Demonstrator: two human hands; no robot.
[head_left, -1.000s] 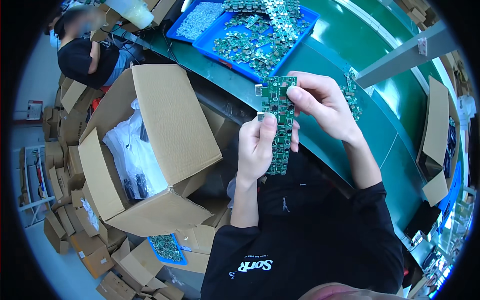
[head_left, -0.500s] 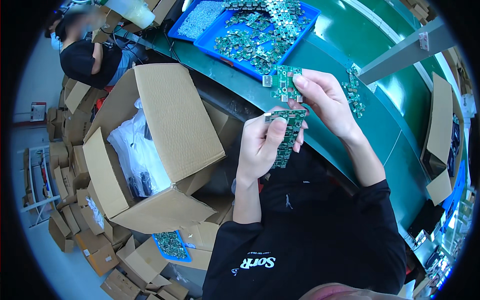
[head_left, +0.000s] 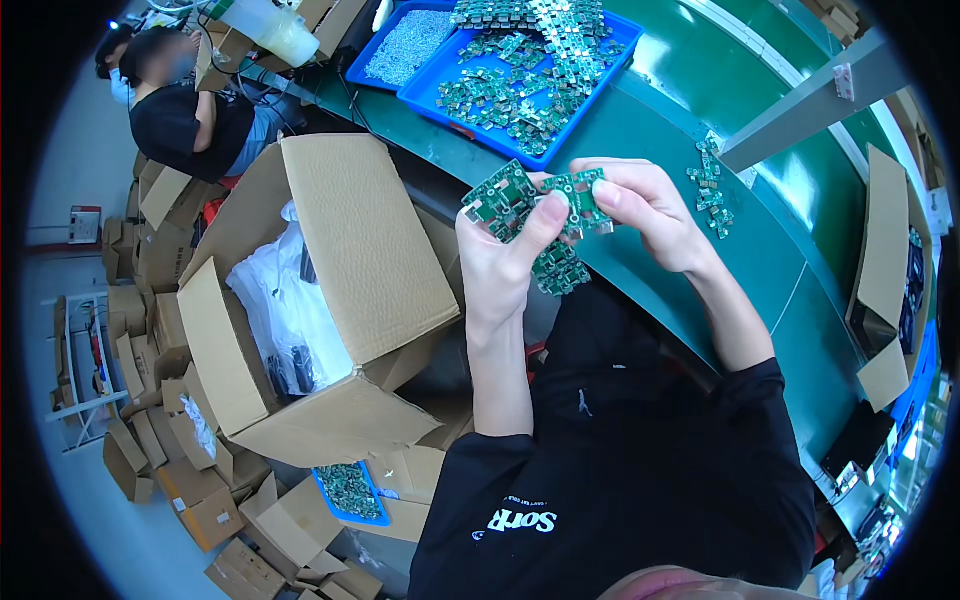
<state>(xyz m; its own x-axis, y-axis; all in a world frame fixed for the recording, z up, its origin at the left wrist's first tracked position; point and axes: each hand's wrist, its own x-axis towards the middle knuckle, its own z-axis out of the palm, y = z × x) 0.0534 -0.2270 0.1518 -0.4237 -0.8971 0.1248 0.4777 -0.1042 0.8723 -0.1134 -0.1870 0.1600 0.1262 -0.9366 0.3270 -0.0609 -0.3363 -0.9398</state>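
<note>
— What lies around the hands?
— A green worktop [head_left: 700,70] curves past; left of it stands an open cardboard box [head_left: 330,300] lined with a white bag [head_left: 275,300]. A blue tray [head_left: 520,85] of small green boards sits beyond, loose boards [head_left: 710,190] near the right wrist. A second person [head_left: 185,115] sits far left among flattened cartons.
— And the hands?
— The left hand [head_left: 500,270] and right hand [head_left: 650,210] both have their fingers pinched on a green circuit-board panel [head_left: 540,215], held above the worktop's edge.

Bright even overhead light on my green worktop [head_left: 690,130], soft glare along its far side, faint shadows, sharp centre, black fisheye rim bending edges, corners blurred
</note>
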